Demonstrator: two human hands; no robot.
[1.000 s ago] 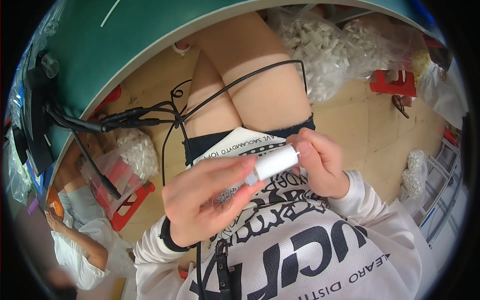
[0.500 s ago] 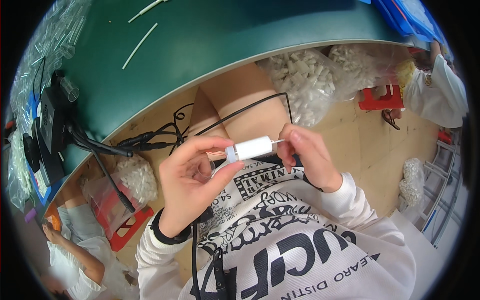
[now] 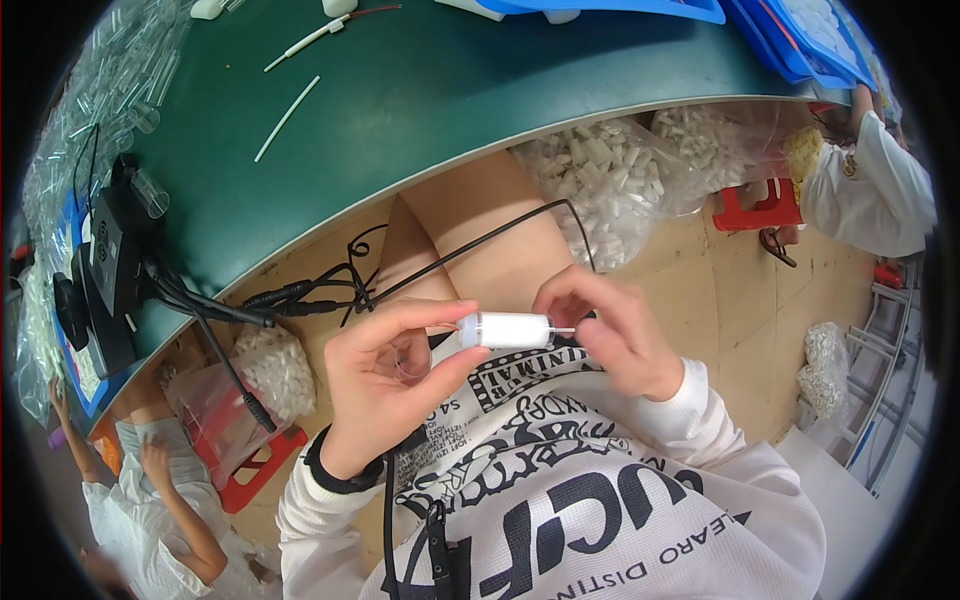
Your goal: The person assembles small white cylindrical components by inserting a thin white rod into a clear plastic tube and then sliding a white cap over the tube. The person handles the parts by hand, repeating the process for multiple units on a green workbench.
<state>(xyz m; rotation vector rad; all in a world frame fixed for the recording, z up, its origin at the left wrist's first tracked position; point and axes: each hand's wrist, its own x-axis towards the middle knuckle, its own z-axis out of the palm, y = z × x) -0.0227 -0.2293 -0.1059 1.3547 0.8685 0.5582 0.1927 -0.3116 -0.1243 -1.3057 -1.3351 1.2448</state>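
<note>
My left hand pinches the translucent collar of a white cylinder between thumb and forefinger. The cylinder lies nearly level above my lap. A clear plastic cup or tube is partly hidden in the curled fingers of the same hand. From the cylinder's right end sticks a thin pale rod. My right hand has its thumb and forefinger closed at the tip of that rod, the other fingers curled in. Thin reddish wires show at the collar end.
On the green table lie a thin white stick and a white rod with red wires. Black cables hang by my knees. Clear tubes are heaped left; blue trays stand far right. Co-workers sit at both sides.
The cylinder has turned from slightly tilted to nearly level. Both hands sit a little lower in the view, which shows more of the table's far part.
</note>
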